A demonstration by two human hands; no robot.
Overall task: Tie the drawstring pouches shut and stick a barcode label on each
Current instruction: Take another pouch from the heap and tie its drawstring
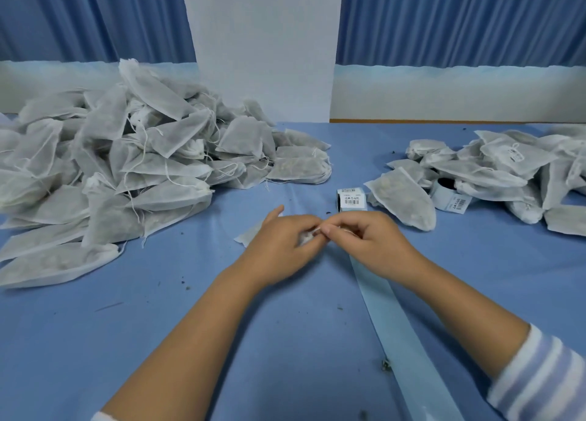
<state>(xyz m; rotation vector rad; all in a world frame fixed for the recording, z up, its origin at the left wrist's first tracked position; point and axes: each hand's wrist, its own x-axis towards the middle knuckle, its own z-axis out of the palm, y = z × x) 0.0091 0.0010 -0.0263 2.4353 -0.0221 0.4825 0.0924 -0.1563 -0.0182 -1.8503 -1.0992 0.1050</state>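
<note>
While our left hand [279, 243] grips the pouch [250, 235] under curled fingers [302, 223] and our right hand [371, 243] pinches its drawstring [316, 229], we tie | risk: thin string may slip, leaving the knot loose | label roll [350, 198] just beyond fingers.

Left pouch pile [111, 167], 9 o'clock: thin white non-woven fabric, matt, semi-sheer, faintly fuzzy, dark fill showing through. Right pouch pile [507, 167], 3 o'clock: same fabric. Drawstrings [137, 210]: thin white thread. Centre pouch [250, 235]: same non-woven, crumpled. Tablecloth [222, 325]: blue cloth, matt, fine weave, specked with dry crumbs. Label roll [351, 199], 12 o'clock of centre: smooth white printed paper. Backing strip [402, 335], 5 o'clock: pale blue liner, smooth, faint sheen. Curtains [459, 18], 12 o'clock: blue pleated cloth, matt. Sleeve [545, 376], 4 o'clock: soft striped knit.
</note>
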